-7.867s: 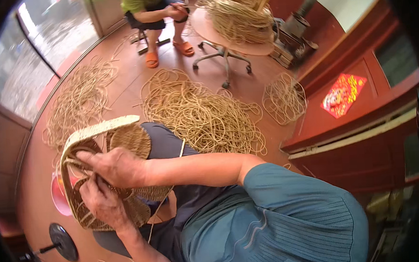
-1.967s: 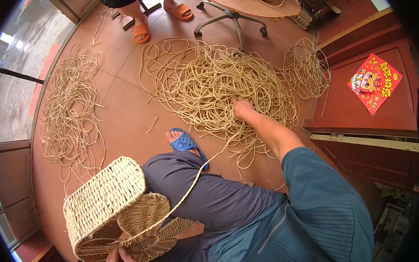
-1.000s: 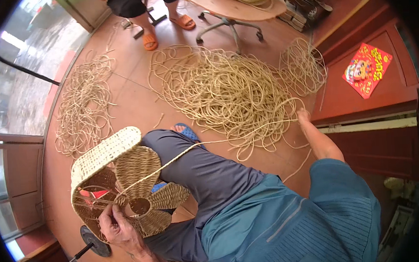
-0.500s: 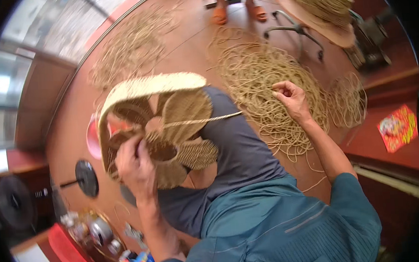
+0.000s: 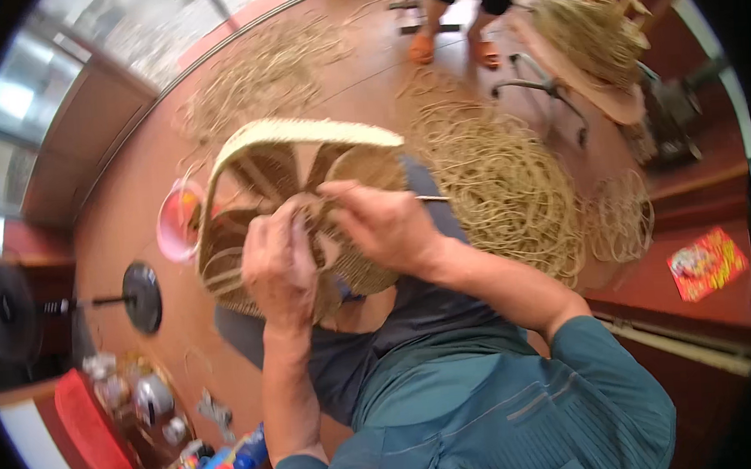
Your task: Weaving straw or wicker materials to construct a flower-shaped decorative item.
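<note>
A tan woven straw basket (image 5: 300,132) with petal-shaped panels and a thick braided rim rests over my lap. My left hand (image 5: 279,262) is closed in a pinch on the weave near the middle of the petals. Right beside it, my right hand (image 5: 385,223) reaches across with thumb and forefinger pinched on straw cord at the same spot. A length of this straw cord (image 5: 435,198) sticks out to the right from behind my right hand. My hands hide the centre of the weave, and the fingertips are slightly blurred.
A big heap of loose straw cord (image 5: 501,184) lies on the floor to the right, a smaller pile (image 5: 254,78) farther left. A pink bucket (image 5: 173,234) stands left of the basket, near a fan (image 5: 6,304). Another person's feet (image 5: 422,47) in orange footwear are ahead.
My right hand has come left from above the cord heap to the basket's middle, meeting my left hand. The view has turned slightly.
</note>
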`<state>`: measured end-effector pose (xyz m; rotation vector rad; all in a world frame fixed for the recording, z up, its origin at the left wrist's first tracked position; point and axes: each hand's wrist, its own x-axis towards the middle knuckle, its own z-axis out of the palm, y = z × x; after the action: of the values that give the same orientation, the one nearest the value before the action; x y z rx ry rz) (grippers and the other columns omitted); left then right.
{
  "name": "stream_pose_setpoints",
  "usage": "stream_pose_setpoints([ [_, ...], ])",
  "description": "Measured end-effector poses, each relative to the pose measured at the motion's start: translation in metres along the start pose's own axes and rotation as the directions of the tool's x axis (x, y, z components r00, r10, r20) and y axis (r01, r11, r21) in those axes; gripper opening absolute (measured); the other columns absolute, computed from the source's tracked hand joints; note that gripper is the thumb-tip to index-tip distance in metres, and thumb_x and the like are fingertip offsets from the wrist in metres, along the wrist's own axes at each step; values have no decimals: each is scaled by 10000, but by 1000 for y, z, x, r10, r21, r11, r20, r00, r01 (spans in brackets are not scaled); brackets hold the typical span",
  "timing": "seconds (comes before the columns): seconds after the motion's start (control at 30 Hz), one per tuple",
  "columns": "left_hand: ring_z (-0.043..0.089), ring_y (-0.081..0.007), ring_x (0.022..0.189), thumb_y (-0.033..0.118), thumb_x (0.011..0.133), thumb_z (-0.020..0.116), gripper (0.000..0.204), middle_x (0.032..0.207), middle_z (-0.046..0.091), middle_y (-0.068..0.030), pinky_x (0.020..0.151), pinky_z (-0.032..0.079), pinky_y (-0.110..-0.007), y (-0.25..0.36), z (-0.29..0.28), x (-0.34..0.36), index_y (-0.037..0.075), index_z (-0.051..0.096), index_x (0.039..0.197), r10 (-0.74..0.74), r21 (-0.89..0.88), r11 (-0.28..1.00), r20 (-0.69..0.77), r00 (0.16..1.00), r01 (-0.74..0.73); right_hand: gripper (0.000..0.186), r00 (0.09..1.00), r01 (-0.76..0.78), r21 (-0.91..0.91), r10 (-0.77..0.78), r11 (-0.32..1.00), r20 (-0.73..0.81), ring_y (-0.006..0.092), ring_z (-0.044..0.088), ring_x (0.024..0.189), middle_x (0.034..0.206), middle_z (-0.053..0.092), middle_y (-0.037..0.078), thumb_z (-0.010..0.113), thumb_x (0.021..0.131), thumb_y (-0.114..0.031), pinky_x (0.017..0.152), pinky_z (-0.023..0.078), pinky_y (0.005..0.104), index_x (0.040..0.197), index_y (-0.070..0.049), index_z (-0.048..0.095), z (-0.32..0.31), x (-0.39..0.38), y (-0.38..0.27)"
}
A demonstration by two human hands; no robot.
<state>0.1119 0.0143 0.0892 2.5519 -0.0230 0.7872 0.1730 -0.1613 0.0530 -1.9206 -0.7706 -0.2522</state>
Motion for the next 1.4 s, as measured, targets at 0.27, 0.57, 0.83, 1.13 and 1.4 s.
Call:
stream_pose_setpoints([
  [0.27,686,-408,918,113,1046,714,109,996,695,-177,810,539,-489,-17,7,8,26,759,1094,4,14,1000,97,995,-5,243,991,134,-133,-132,982,23,389,781,852,902,747,191,687,962,-118,732,620,480,1195,-50,661,4,8,16],
  [0.57,678,-409,888,175,1051,711,189,936,658,-152,776,517,-503,-10,20,19,29,636,957,-103,243,968,144,984,66,216,988,141,-122,-147,983,-42,372,768,804,833,725,149,703,1000,-158,697,606,464,1175,-42,656,5,15,15],
  [0.83,764,-405,1070,140,1032,718,518,1328,740,-211,868,597,-501,-11,39,18,35,523,1500,-106,335,937,2,994,99,201,981,157,-107,-168,982,-94,373,766,810,856,724,160,715,983,-143,696,603,468,1141,-30,663,-2,11,17],
  [1.13,764,-445,1057,236,1107,610,653,1302,754,-255,845,595,-528,-14,49,22,29,372,1679,-164,417,896,-12,986,153,251,984,129,-67,-136,989,-116,386,767,858,926,726,157,720,970,-136,752,619,463,1190,-25,667,3,10,12],
  [1.4,724,-415,1035,244,1126,609,667,1234,720,-224,860,544,-503,-8,39,23,29,348,1700,-330,48,943,30,944,328,276,969,202,-16,-202,979,-143,375,748,1065,1247,697,168,742,934,-97,900,610,442,1192,-19,680,4,18,11],
])
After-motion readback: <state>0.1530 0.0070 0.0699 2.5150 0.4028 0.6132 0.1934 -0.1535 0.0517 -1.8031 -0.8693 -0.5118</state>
